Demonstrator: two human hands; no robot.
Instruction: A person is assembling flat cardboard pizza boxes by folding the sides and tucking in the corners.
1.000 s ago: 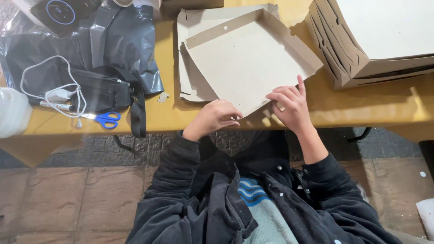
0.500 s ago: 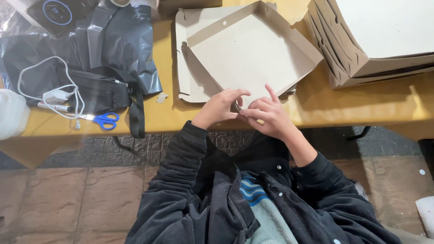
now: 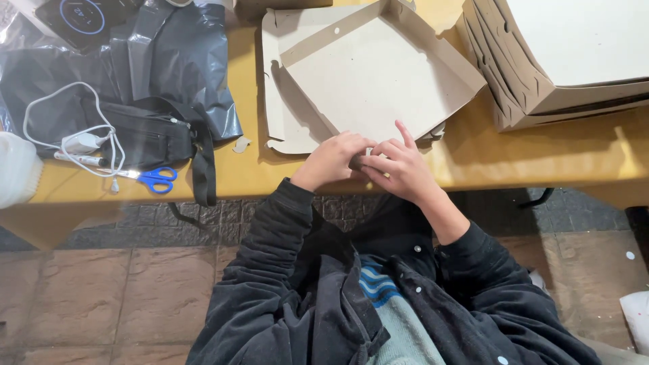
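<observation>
A flat, half-folded brown cardboard box (image 3: 365,74) lies on the yellow table (image 3: 514,152), its near corner toward me. My left hand (image 3: 332,161) and my right hand (image 3: 400,170) meet at that near corner. The fingers of both pinch the cardboard edge there, knuckles touching. What sits between the fingertips is hidden. My dark jacket sleeves reach up from below.
A stack of folded cardboard boxes (image 3: 561,54) stands at the right. On the left lie a black plastic sheet (image 3: 169,54), a black pouch (image 3: 145,138), a white cable with charger (image 3: 81,142) and blue scissors (image 3: 157,179). A white container (image 3: 15,169) sits at the far left edge.
My right hand has come off the box's right edge and moved left to meet my left hand at the near corner. The box has shifted slightly.
</observation>
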